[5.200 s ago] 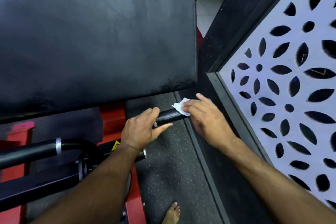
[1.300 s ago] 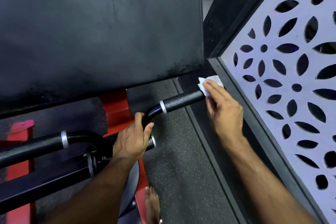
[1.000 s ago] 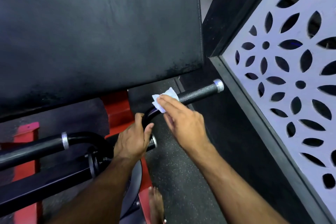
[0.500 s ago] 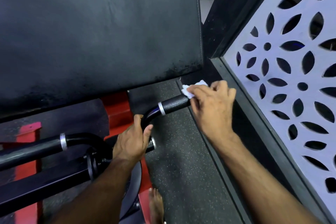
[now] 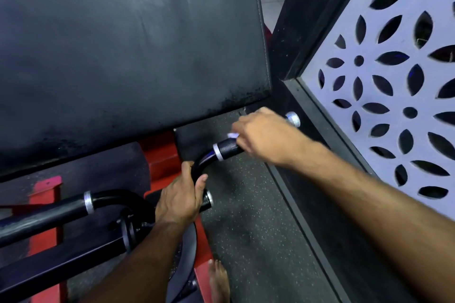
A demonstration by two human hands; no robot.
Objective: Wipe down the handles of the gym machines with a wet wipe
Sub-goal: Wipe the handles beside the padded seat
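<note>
A black textured machine handle [image 5: 227, 150] with silver rings runs up and to the right from a curved black bar, ending in a silver cap [image 5: 292, 119]. My right hand [image 5: 266, 138] is wrapped over the middle of this handle, and a small piece of the white wet wipe [image 5: 232, 135] shows under its fingers. My left hand [image 5: 181, 195] grips the curved bar just below the handle's lower ring.
A large black padded backrest [image 5: 123, 44] fills the upper left. Red frame parts [image 5: 160, 155] and a second black bar [image 5: 49, 214] lie at lower left. A white cut-out panel [image 5: 394, 81] in a dark frame stands close on the right. Speckled rubber floor [image 5: 246, 229] and a bare foot [image 5: 218, 280] are below.
My right hand has slid with the wipe down the handle from near its end cap toward the middle, uncovering the silver cap. My left hand has kept its grip on the curved bar.
</note>
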